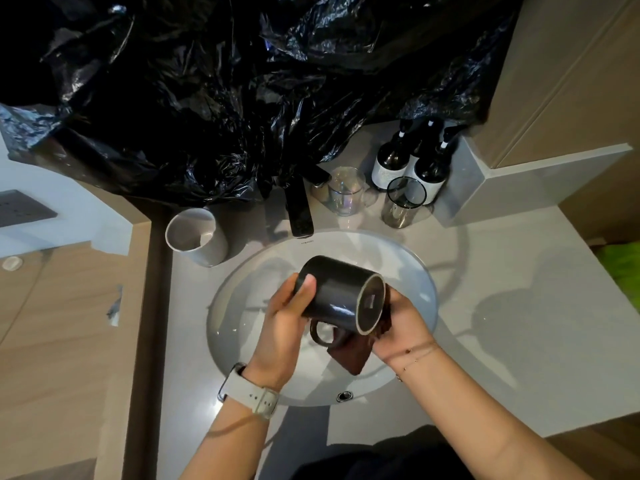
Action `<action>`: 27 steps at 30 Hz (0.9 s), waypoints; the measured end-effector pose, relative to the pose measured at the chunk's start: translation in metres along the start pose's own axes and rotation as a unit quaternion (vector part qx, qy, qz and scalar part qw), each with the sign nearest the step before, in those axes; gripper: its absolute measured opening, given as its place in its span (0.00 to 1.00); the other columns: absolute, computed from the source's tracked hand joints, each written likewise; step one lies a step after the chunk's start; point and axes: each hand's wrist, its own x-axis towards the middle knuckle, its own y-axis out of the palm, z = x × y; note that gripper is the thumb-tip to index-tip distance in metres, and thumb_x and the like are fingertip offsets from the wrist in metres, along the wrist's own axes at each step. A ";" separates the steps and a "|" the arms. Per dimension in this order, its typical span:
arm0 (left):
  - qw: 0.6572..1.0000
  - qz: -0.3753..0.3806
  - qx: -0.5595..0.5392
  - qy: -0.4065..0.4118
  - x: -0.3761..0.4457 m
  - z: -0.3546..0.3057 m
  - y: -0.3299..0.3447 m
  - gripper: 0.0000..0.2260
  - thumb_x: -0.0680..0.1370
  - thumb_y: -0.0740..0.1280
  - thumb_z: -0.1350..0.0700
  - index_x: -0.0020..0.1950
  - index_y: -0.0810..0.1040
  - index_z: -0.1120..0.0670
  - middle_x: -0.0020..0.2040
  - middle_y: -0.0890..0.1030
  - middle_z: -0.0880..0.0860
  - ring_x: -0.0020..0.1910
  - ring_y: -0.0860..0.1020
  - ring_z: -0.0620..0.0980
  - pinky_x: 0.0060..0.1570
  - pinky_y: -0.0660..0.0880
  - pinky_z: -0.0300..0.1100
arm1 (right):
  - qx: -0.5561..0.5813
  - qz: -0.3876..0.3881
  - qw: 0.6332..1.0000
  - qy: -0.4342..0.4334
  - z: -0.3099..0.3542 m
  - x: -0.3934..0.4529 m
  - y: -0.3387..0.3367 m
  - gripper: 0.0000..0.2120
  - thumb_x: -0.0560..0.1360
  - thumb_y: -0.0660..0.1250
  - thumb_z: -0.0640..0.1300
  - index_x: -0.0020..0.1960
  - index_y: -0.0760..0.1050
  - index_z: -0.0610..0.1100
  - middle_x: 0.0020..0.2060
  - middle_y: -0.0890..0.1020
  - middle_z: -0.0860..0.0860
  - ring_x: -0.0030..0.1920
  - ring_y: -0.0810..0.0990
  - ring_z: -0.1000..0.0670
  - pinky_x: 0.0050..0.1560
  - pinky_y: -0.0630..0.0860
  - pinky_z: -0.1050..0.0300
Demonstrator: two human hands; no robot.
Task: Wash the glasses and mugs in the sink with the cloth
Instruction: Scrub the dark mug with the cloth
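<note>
A black mug (337, 294) is held on its side above the sink (420, 271), gripped near the rim by the curled fingers of the left hand (284, 327). A brown cloth (349, 355) is pinched against the mug's base by the right hand (403, 325). Two glasses (346, 195) are left on the counter (502, 306) behind the sink.

Head-worn wide-angle view, steeply downward, close above the sink (412, 268) and counter (502, 306).

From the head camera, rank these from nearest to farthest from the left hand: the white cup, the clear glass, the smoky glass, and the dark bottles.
Measured from the left hand:
1. White cup, on the counter at the sink's left edge.
2. Clear glass, behind the sink, right of the faucet.
3. Smoky glass, further right on the counter.
4. Dark bottles, at the back right corner.
</note>
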 end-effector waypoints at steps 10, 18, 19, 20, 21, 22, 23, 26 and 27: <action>0.943 -0.082 -0.195 -0.256 -0.007 0.006 0.005 0.17 0.82 0.59 0.48 0.56 0.85 0.54 0.56 0.84 0.61 0.51 0.83 0.67 0.27 0.73 0.38 | -0.480 0.052 0.728 -0.487 -0.018 -0.035 -0.025 0.11 0.74 0.68 0.46 0.54 0.82 0.44 0.53 0.72 0.52 0.57 0.75 0.54 0.60 0.71 0.66; 0.958 -0.106 -0.173 -0.202 -0.004 -0.006 0.007 0.16 0.80 0.65 0.51 0.60 0.79 0.61 0.55 0.84 0.63 0.53 0.82 0.62 0.51 0.79 0.54 | -0.529 0.014 0.688 -0.497 0.018 -0.015 -0.014 0.11 0.72 0.67 0.47 0.45 0.81 0.39 0.47 0.72 0.49 0.52 0.71 0.66 0.57 0.66 0.73; 0.957 -0.116 -0.176 -0.200 -0.002 -0.006 0.006 0.16 0.79 0.65 0.51 0.61 0.79 0.62 0.55 0.84 0.63 0.52 0.83 0.62 0.49 0.79 0.54 | -0.529 0.031 0.689 -0.495 0.015 -0.020 -0.017 0.11 0.71 0.67 0.47 0.45 0.81 0.39 0.46 0.73 0.49 0.52 0.72 0.64 0.56 0.67 0.72; 0.953 -0.128 -0.180 -0.208 -0.002 -0.007 0.007 0.17 0.79 0.66 0.51 0.62 0.78 0.62 0.55 0.84 0.63 0.51 0.83 0.61 0.46 0.80 0.53 | -0.530 0.059 0.691 -0.488 0.011 -0.027 -0.018 0.10 0.72 0.68 0.45 0.45 0.81 0.39 0.46 0.73 0.49 0.51 0.73 0.62 0.55 0.68 0.71; 0.949 -0.140 -0.179 -0.218 -0.002 -0.006 0.008 0.18 0.79 0.66 0.50 0.62 0.78 0.62 0.54 0.84 0.63 0.50 0.83 0.61 0.44 0.80 0.52 | -0.531 0.088 0.692 -0.482 0.007 -0.034 -0.016 0.09 0.72 0.68 0.44 0.45 0.81 0.38 0.45 0.74 0.49 0.50 0.74 0.60 0.54 0.69 0.70; 0.948 -0.139 -0.178 -0.226 -0.004 -0.005 0.010 0.18 0.80 0.65 0.50 0.63 0.79 0.61 0.54 0.84 0.63 0.50 0.83 0.62 0.45 0.81 0.54 | -0.532 0.111 0.689 -0.481 0.005 -0.037 -0.014 0.08 0.72 0.68 0.43 0.45 0.81 0.38 0.45 0.74 0.49 0.49 0.75 0.59 0.53 0.70 0.69; 0.948 -0.130 -0.176 -0.229 -0.008 -0.003 0.013 0.17 0.81 0.63 0.50 0.62 0.79 0.61 0.53 0.84 0.63 0.51 0.83 0.63 0.48 0.80 0.56 | -0.535 0.116 0.683 -0.484 0.006 -0.036 -0.009 0.08 0.73 0.68 0.43 0.46 0.81 0.38 0.45 0.74 0.49 0.48 0.75 0.58 0.52 0.70 0.69; 0.949 -0.110 -0.185 -0.231 -0.018 0.001 0.020 0.17 0.82 0.61 0.51 0.60 0.80 0.62 0.54 0.84 0.63 0.55 0.82 0.64 0.52 0.78 0.56 | -0.534 0.062 0.678 -0.502 0.018 -0.019 0.000 0.08 0.73 0.69 0.43 0.47 0.82 0.38 0.45 0.74 0.50 0.48 0.74 0.63 0.53 0.68 0.72; 0.947 -0.108 -0.193 -0.234 -0.020 0.002 0.020 0.17 0.82 0.61 0.51 0.61 0.79 0.62 0.54 0.84 0.63 0.56 0.81 0.65 0.56 0.77 0.58 | -0.532 0.043 0.681 -0.500 0.020 -0.013 -0.003 0.08 0.73 0.70 0.42 0.47 0.82 0.38 0.44 0.74 0.50 0.48 0.73 0.65 0.53 0.67 0.73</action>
